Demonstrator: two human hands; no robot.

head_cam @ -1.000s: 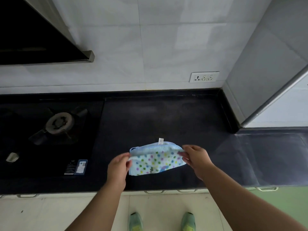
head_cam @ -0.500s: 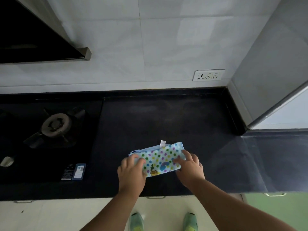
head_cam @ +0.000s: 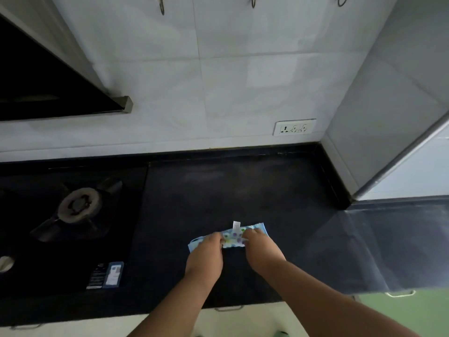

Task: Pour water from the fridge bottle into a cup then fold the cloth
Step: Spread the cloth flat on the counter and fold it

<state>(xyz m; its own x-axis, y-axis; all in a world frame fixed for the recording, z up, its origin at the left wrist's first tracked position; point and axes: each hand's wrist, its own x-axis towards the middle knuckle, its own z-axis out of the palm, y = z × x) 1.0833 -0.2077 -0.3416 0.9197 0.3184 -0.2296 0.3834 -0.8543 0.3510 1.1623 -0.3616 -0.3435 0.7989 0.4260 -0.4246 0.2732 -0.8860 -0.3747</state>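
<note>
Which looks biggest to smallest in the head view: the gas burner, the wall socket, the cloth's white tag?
1. gas burner
2. wall socket
3. white tag on the cloth
The socket sits farther from the camera, so its true size against the burner is unsure.

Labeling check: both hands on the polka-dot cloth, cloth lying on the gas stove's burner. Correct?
Not quite. In the head view both hands, left hand and right hand, are on the polka-dot cloth, but it lies on the black countertop, right of the gas stove.

Dotted cloth (head_cam: 232,239) — folded, on counter
</note>
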